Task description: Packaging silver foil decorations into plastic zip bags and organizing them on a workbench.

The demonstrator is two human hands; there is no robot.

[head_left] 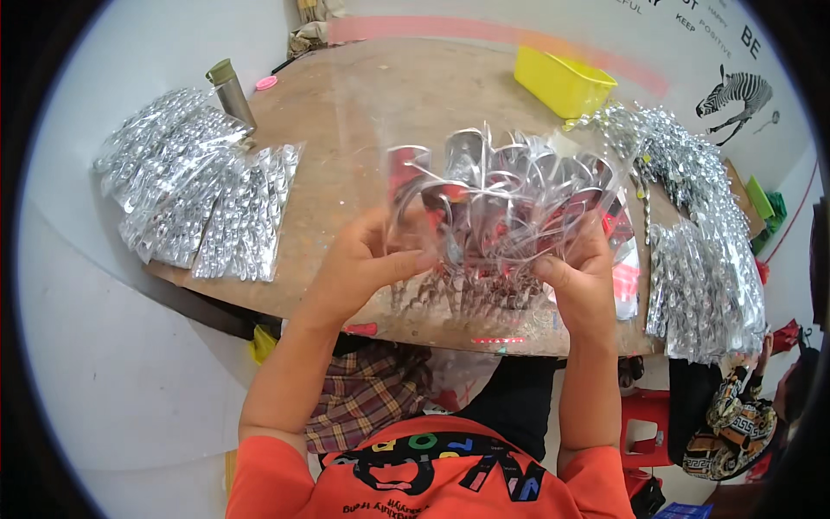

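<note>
Above the front of the table I hold up a clear plastic bag [510, 216] filled with shiny silver curled pieces. My left hand [367, 264] grips its left side, thumb in front and fingers behind the film. On the opposite side my right hand [581, 277] pinches the bag the same way, with the thumb pressed on the front. Twisted silver strips hang in the lower part, seen blurred through the plastic. The upper film rises loose, and a pale red band crosses it at the top. Parts of my fingers are hidden behind the bag.
Bagged silver twisted strips [246, 216] lie at the left, near a steel flask [232, 95] and a pink lid [266, 83]. More silver strips [700, 233] are heaped on the right. A yellow bin [562, 82] stands at the back. Another person's patterned sleeve [735, 424] shows at lower right.
</note>
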